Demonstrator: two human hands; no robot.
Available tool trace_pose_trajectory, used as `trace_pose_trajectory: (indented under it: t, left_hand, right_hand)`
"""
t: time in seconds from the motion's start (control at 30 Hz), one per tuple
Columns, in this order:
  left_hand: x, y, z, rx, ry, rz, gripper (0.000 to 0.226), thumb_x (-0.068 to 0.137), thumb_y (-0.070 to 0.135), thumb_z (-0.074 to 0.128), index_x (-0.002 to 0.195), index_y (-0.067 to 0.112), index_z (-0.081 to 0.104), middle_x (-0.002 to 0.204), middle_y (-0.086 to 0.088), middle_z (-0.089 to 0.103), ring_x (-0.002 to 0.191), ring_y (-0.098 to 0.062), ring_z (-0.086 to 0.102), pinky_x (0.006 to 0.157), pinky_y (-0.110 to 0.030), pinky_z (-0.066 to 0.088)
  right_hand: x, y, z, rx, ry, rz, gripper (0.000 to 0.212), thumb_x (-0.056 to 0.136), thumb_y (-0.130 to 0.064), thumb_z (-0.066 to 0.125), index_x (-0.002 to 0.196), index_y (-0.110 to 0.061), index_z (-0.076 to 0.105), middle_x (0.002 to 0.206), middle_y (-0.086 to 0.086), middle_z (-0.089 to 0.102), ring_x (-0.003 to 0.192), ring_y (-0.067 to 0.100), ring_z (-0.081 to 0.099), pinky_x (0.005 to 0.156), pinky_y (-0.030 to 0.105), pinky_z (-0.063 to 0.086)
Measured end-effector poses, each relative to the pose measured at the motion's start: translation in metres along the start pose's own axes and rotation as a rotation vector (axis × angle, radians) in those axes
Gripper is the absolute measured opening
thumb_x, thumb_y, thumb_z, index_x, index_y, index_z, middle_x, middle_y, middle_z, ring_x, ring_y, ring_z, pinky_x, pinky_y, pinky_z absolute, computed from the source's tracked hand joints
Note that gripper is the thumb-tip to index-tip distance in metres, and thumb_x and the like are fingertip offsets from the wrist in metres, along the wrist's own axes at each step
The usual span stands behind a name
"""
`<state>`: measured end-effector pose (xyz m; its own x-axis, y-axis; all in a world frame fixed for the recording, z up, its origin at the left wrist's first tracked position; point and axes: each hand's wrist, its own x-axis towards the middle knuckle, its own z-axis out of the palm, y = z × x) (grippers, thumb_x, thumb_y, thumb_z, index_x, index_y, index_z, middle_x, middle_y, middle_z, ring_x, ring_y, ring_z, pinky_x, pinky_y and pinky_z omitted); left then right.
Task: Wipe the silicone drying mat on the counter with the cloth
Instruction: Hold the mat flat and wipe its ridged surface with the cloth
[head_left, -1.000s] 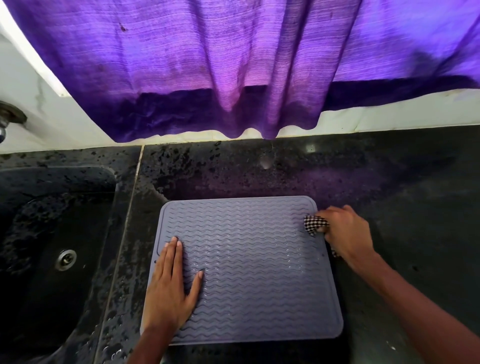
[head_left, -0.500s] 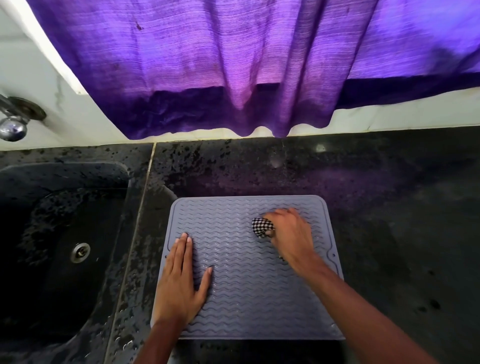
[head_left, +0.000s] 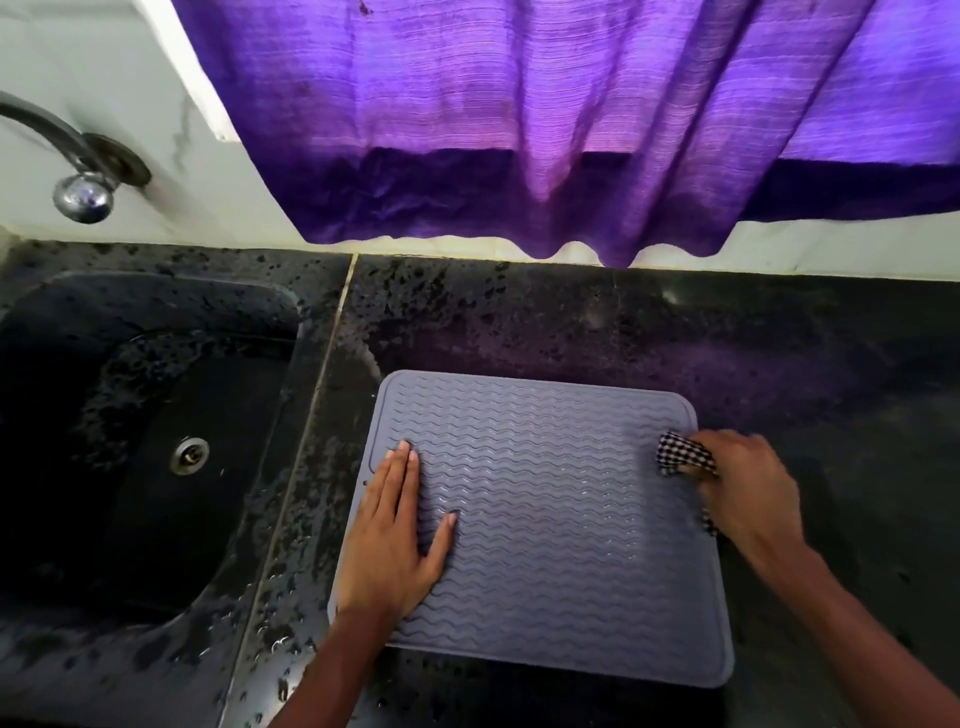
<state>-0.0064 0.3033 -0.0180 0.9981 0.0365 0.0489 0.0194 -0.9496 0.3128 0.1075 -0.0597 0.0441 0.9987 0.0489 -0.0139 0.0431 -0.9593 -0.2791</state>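
A grey silicone drying mat (head_left: 561, 519) with wavy ridges lies flat on the dark counter (head_left: 779, 353). My left hand (head_left: 397, 540) presses flat on the mat's left part, fingers straight and pointing away from me. My right hand (head_left: 748, 493) grips a bunched black-and-white checked cloth (head_left: 680, 454) at the mat's right edge, near the far right corner. Most of the cloth is hidden under that hand.
A black sink (head_left: 135, 447) with a metal drain (head_left: 190, 455) sits left of the mat, its rim wet with droplets. A metal tap (head_left: 78, 171) juts from the white wall at the left. A purple curtain (head_left: 545, 119) hangs over the counter's back edge.
My right hand swept the cloth from the mat's right edge to its middle, then back to the right edge. My left hand stayed pressed on the mat. The view shifted rightward.
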Motion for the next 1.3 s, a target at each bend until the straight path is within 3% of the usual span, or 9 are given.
trace_pose_trajectory:
  t: [0.1,0.2,0.37,0.5,0.6,0.77,1.07,1.3]
  left_hand:
    - [-0.001,0.0,0.001,-0.028,0.04,0.009,0.081,0.1,0.057,0.043,0.158,0.002,0.027,0.169,-0.007,0.019,0.156,-0.019,0.018,0.124,-0.041,0.026]
    - [-0.003,0.0,0.003,-0.045,0.076,0.012,0.077,0.1,0.053,0.05,0.154,0.0,0.035,0.166,-0.01,0.028,0.154,-0.022,0.025,0.12,-0.044,0.035]
    - [-0.004,-0.001,0.006,-0.045,0.076,-0.009,0.076,0.1,0.054,0.05,0.153,0.001,0.039,0.164,-0.01,0.033,0.153,-0.022,0.027,0.117,-0.045,0.038]
    - [-0.003,0.0,0.006,-0.048,0.053,-0.025,0.076,0.099,0.056,0.047,0.154,0.003,0.039,0.163,-0.009,0.034,0.153,-0.022,0.027,0.121,-0.04,0.031]
    - [-0.003,0.0,0.007,-0.045,0.044,-0.028,0.077,0.099,0.056,0.045,0.154,0.004,0.038,0.164,-0.008,0.032,0.154,-0.021,0.025,0.122,-0.039,0.027]
    - [-0.002,-0.001,0.01,-0.069,0.094,-0.002,0.074,0.099,0.053,0.048,0.151,0.001,0.043,0.161,-0.011,0.037,0.152,-0.025,0.03,0.12,-0.042,0.033]
    - [-0.003,-0.001,0.009,-0.087,0.081,-0.005,0.074,0.097,0.052,0.05,0.149,0.0,0.046,0.157,-0.014,0.043,0.148,-0.028,0.037,0.119,-0.041,0.03]
    - [-0.005,-0.003,0.012,-0.077,0.036,-0.019,0.068,0.091,0.049,0.052,0.137,0.0,0.059,0.144,-0.019,0.054,0.138,-0.036,0.049,0.114,-0.044,0.037]
  right_hand:
    - [0.008,-0.027,0.013,0.243,0.023,-0.188,0.029,0.076,-0.009,0.075,0.103,-0.014,0.07,0.101,0.004,0.07,0.089,0.027,0.06,0.082,0.033,0.044]
    - [0.02,-0.062,0.03,0.281,-0.038,-0.328,0.032,0.075,-0.015,0.078,0.106,-0.014,0.069,0.103,0.0,0.07,0.096,0.024,0.06,0.087,0.033,0.042]
    - [0.032,-0.106,0.056,0.192,-0.086,-0.351,0.046,0.06,-0.004,0.081,0.101,-0.02,0.07,0.095,-0.003,0.068,0.089,0.025,0.058,0.076,0.036,0.047]
    - [0.031,-0.122,0.063,0.179,-0.07,-0.304,0.057,0.046,0.006,0.074,0.099,-0.016,0.073,0.091,0.001,0.069,0.088,0.027,0.057,0.076,0.036,0.047]
    - [0.03,-0.138,0.064,0.215,-0.068,-0.298,0.052,0.047,-0.002,0.064,0.097,-0.015,0.073,0.088,0.001,0.068,0.086,0.027,0.056,0.073,0.033,0.044]
    - [0.029,-0.188,0.076,0.243,-0.107,-0.299,0.058,0.046,0.006,0.072,0.1,-0.018,0.073,0.091,0.0,0.069,0.089,0.025,0.057,0.076,0.035,0.047]
    - [0.039,-0.264,0.095,0.257,-0.152,-0.325,0.043,0.06,-0.004,0.069,0.098,-0.023,0.074,0.089,-0.002,0.072,0.091,0.021,0.059,0.089,0.034,0.045]
    - [0.038,-0.305,0.091,0.332,-0.182,-0.364,0.028,0.071,-0.011,0.07,0.096,-0.024,0.073,0.088,-0.001,0.071,0.093,0.02,0.053,0.081,0.033,0.045]
